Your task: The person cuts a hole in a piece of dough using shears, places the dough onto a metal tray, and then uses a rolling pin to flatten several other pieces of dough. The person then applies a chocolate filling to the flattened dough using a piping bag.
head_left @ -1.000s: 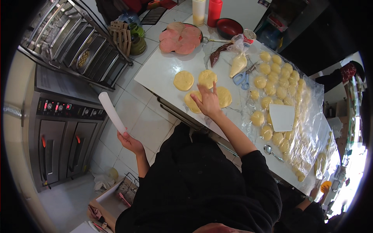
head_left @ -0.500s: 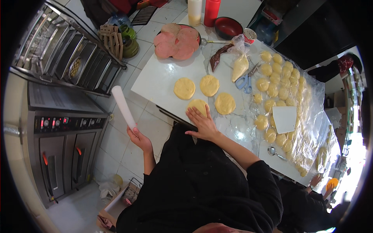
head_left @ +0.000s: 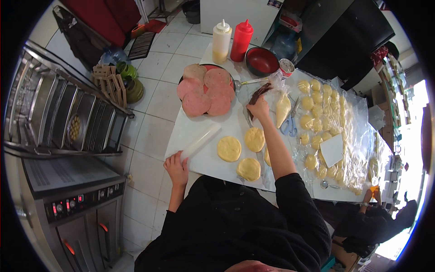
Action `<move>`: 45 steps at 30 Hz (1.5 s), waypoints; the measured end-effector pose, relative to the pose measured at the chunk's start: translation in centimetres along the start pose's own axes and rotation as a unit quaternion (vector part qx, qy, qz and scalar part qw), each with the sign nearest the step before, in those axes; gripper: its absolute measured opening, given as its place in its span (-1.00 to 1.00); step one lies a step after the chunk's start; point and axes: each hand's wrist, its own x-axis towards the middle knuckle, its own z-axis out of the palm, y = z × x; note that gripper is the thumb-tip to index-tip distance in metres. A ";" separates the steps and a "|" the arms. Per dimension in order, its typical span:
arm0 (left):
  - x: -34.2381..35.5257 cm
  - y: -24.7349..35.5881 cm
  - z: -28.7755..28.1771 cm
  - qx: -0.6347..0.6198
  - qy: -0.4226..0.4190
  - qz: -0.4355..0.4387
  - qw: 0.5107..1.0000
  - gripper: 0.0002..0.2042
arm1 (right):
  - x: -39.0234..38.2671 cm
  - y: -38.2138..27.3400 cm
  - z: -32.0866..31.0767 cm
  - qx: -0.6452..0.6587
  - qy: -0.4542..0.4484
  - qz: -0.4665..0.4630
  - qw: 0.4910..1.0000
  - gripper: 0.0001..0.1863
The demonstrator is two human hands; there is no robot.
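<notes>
Dark brown piping bag [head_left: 266, 90], just above the centre of the frame, with the right hand [head_left: 258, 109] on its lower part: fingers drawn in narrow around it, tips partly hidden. Left of centre, a translucent white rolling pin [head_left: 200, 140], lying aslant on the white table [head_left: 177, 138], with the left hand [head_left: 176, 167] at its lower end, right by the table's left edge; fingers slightly parted and touching the pin, hard to tell how firmly.

Beyond that edge, open room over tiled floor [head_left: 145, 131], as far as the metal rack [head_left: 68, 93] and oven [head_left: 84, 206] at the left rim of the frame. Between pin and right forearm [head_left: 277, 145], four flattened yellow dough rounds [head_left: 229, 148] in a loose cluster, the lowest near the table's lower edge, the rightmost partly hidden by the forearm. Just right of the right hand, a cream-filled piping bag [head_left: 282, 111] and blue-handled scissors [head_left: 290, 128], leaving little room on that side.

Above the pin, overlapping pink slices [head_left: 219, 104] on a dark-rimmed plate [head_left: 233, 82]; farther up, a pale squeeze bottle [head_left: 221, 44], a red squeeze bottle [head_left: 241, 43] and a red-lined bowl [head_left: 263, 62]. Toward the right, many dough balls [head_left: 306, 121] under clear plastic sheeting [head_left: 353, 149], with a white scraper [head_left: 331, 150] on top.
</notes>
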 end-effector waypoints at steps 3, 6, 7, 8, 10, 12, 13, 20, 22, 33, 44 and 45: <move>1.2 -0.2 0.2 -0.020 -0.022 0.018 0.999 -0.70 | -0.4 0.8 -1.8 0.344 -0.209 0.019 0.915 -0.45; 2.3 0.6 -0.2 -0.028 -0.031 0.022 0.999 -0.70 | -4.3 0.7 -3.8 0.559 -0.222 -0.059 0.797 -0.56; 2.7 1.4 -0.5 -0.002 -0.015 0.022 1.000 -0.69 | -5.7 0.6 -5.0 0.559 -0.213 -0.058 0.799 -0.56; 3.1 2.1 -0.9 0.027 0.002 0.019 0.999 -0.68 | -7.2 0.1 -6.0 0.595 -0.221 -0.103 0.766 -0.65; 4.6 4.2 -1.7 -0.042 0.007 0.040 0.998 -0.68 | -9.4 -0.4 -7.6 0.626 -0.220 -0.150 0.733 -0.74; 6.5 6.4 -2.0 -0.280 -0.054 0.029 0.958 -0.67 | -11.5 -0.6 -8.3 0.598 -0.266 -0.216 0.724 -0.79; 7.8 7.6 -2.1 -0.442 -0.111 -0.001 0.890 -0.66 | -12.6 -1.3 -8.6 0.588 -0.290 -0.241 0.715 -0.79; 13.3 19.3 -7.7 -0.711 -0.191 0.030 0.676 -0.67 | -17.2 -2.6 -10.2 0.556 -0.321 -0.245 0.726 -0.70; 13.3 20.4 -7.2 -0.700 -0.210 0.018 0.683 -0.67 | -17.7 -2.9 -11.2 0.562 -0.275 -0.251 0.738 -0.65; 12.2 24.4 -6.0 -0.501 -0.185 0.199 0.821 -0.63 | -16.4 -2.3 -12.1 0.427 0.067 -0.355 0.829 -0.77; 9.8 25.9 -0.6 -0.538 -0.062 0.162 0.825 -0.76 | -15.5 0.3 -7.1 0.289 0.188 -0.349 0.871 -0.65; 9.5 25.9 -0.6 -0.511 -0.019 0.222 0.830 -0.88 | -15.3 0.7 -6.8 0.260 0.252 -0.372 0.854 -0.63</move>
